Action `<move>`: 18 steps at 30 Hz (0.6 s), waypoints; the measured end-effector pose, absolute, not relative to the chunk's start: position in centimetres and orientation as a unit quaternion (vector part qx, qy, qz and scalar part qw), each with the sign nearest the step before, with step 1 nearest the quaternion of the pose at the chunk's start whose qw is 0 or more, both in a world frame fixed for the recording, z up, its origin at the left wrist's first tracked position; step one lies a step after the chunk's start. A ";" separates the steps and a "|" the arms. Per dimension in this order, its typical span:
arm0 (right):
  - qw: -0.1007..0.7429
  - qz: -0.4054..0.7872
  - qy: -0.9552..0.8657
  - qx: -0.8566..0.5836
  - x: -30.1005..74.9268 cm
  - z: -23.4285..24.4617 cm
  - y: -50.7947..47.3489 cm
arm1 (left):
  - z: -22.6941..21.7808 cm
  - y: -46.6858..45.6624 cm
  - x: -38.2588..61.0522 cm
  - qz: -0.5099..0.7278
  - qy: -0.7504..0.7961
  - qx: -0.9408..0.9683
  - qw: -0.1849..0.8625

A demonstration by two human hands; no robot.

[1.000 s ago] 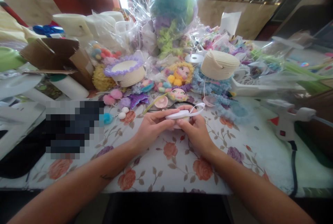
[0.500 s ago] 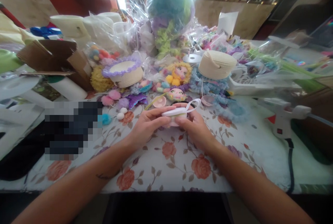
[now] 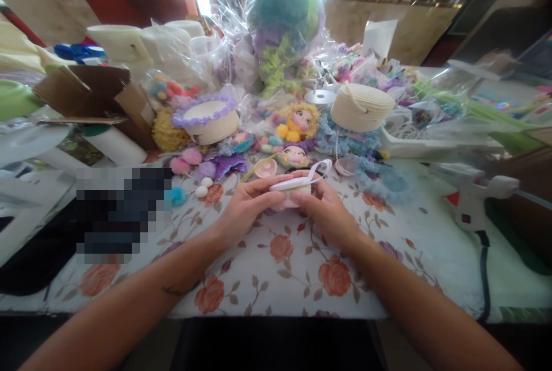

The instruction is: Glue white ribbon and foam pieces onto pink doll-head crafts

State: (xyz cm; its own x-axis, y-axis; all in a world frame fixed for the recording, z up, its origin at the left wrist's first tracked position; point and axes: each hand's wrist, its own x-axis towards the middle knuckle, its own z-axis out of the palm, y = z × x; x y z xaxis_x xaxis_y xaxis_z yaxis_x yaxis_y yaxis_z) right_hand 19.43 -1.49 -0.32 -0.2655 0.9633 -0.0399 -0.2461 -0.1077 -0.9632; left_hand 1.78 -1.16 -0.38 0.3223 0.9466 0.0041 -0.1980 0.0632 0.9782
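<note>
- The left hand [image 3: 245, 204] has thumb and fingers closed on the white piece [image 3: 291, 184]; the right hand [image 3: 321, 210] grips its other end. The piece sits between both hands, above the cloth [image 3: 297, 287].
- The pinkish underside is mostly covered by the thumbs, so a part there could be pressed out of line unseen. Whether anything is loose or wet, I cannot tell.
- The white loop [image 3: 323, 171] rises above the right hand's fingers; it could be snagged or pulled askew if that hand changed its grip carelessly.
- Uneven thumb pressure could tilt the piece or squeeze it out of the grip, since nothing visible but the hands supports it.
- Just beyond the left hand lies a pink cup [image 3: 265, 168], and farther to its left the white balls [image 3: 201, 191] and a blue pompom [image 3: 177, 197]; an outward sweep of that hand could scatter them.
- Well to the right of the right hand stands the glue gun [image 3: 470, 195]. A forearm catching its cord [image 3: 485, 273] could topple it; if hot, it could burn.
</note>
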 end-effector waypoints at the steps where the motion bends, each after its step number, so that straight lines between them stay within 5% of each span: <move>1: 0.473 0.644 -0.471 -0.373 19.5 -0.3 -1.5 | -0.4 -1.2 1.8 0.456 0.358 0.509 0.636; 18: 0.489 0.637 -0.475 -0.360 19.3 -1.1 -1.1 | -0.3 -1.4 2.0 0.468 0.371 0.499 0.628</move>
